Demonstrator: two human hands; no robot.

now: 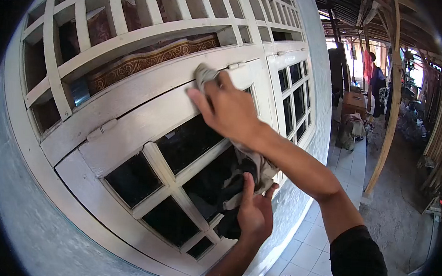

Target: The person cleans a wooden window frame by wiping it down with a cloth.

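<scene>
My right hand (230,108) presses a bunched grey-beige rag (204,76) against the top rail of a white wooden window sash (137,118), close to a hinge (237,66). Its fingers are closed over the rag. Lower down, my left hand (257,212) grips a hanging stretch of beige and dark cloth (264,173), thumb in front, before the dark glass panes (208,182). The middle of the cloth is hidden behind my right hand and wrist.
White slatted vents (132,13) sit above, with a brown patterned curtain (155,59) behind them. A second paned window (295,97) adjoins on the right. Beyond are a tiled ledge (321,233), a wooden post (390,107), a brown box (354,102) and stacked bamboo (439,129).
</scene>
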